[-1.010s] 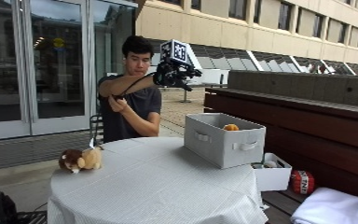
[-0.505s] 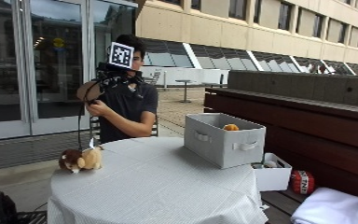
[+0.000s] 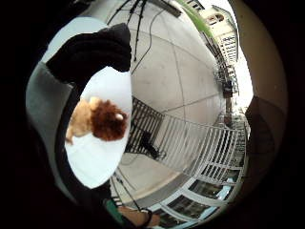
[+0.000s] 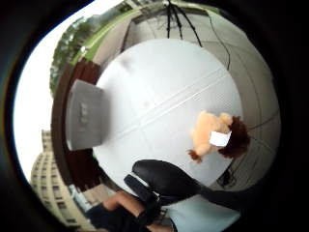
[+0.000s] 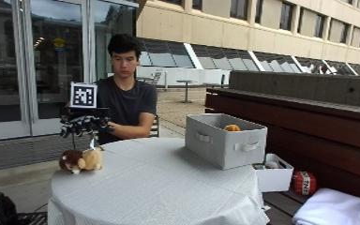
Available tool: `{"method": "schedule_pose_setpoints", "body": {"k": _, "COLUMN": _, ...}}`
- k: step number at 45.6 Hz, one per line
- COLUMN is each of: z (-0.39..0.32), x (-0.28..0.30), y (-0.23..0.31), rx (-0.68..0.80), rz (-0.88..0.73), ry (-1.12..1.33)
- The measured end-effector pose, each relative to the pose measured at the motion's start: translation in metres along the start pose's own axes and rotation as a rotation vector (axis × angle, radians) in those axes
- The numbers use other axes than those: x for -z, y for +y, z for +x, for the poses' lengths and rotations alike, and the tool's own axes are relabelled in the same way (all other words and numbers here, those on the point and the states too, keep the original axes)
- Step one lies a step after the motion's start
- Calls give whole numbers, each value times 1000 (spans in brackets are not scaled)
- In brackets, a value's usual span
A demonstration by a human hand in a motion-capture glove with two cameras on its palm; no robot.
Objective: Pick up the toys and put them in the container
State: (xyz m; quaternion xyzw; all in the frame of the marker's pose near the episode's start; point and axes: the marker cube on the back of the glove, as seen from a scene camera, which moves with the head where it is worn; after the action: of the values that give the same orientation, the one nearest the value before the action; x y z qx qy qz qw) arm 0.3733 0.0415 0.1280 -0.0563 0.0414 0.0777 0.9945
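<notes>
One toy [image 5: 80, 160], a plush lion, lies at the counter [image 5: 161, 187] edge, and we see the grip [image 5: 83, 125] hovering just above it, apart, fingers relaxed and holding nothing. Only our thumb-side view shows toy and bin [image 4: 84, 114] well apart.

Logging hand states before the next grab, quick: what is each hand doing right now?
Gloved right hand: above the plush lion, holding nothing, fingers loosely curled, so open.
Bare left hand: hidden behind the right, cannot be told.

Soft overcast daylight, faint shadows, no glare.
</notes>
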Motion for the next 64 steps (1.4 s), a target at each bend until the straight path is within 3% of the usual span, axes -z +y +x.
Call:
{"method": "schedule_pose_setpoints", "body": {"k": 13, "z": 18, "x": -83, "y": 23, "rx": 17, "rz": -174, "ry": -59}}
{"method": "schedule_pose_setpoints", "body": {"k": 28, "z": 24, "x": -132, "y": 34, "rx": -3, "rz": -267, "ry": -40}}
{"method": "schedule_pose_setpoints", "body": {"k": 52, "z": 15, "x": -102, "y": 29, "rx": -62, "rz": -209, "ry": 7}}
{"method": "schedule_pose_setpoints", "body": {"k": 59, "z": 10, "x": -73, "y": 17, "rx": -79, "rz": -197, "ry": -8}}
{"method": "schedule_pose_setpoints", "body": {"k": 64, "z": -2, "x": -36, "y": -7, "rx": -96, "rz": -85, "ry": -3}}
